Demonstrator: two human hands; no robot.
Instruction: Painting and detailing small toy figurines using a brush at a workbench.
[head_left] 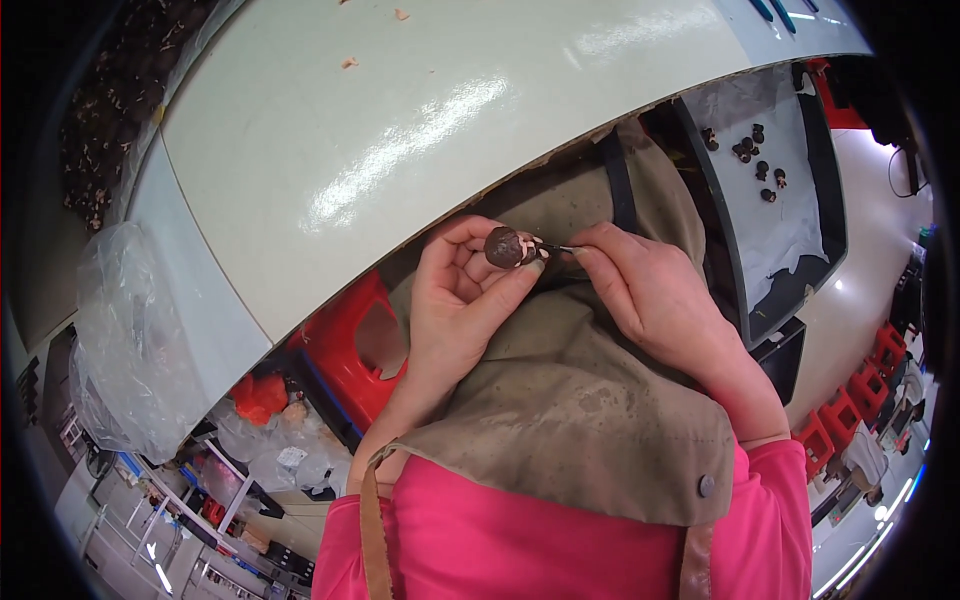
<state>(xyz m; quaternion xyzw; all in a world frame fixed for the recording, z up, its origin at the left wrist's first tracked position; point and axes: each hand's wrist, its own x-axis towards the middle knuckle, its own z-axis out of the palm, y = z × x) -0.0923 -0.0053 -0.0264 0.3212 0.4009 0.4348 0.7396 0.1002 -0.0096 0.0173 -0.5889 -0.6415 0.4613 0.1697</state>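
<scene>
My left hand (458, 290) pinches a small figurine (504, 247) between thumb and fingers, above my lap. The figurine has a round dark brown head and a small brown and pale pink body that points to the right. My right hand (650, 285) is closed round a thin tool (566, 249). Only the tool's slim dark tip shows, at the figurine's body; the rest is hidden in my fingers, so its exact kind cannot be told. An olive-brown apron (590, 400) covers my lap beneath both hands.
A glossy pale table (400, 110) curves ahead, with pink scraps on it. At right, a dark-rimmed tray (775, 235) lined with white sheet holds several similar figurines (746, 150). More dark pieces (115, 100) are heaped far left, above a clear plastic bag (130, 340). A red stool (350, 350) stands beside my left arm.
</scene>
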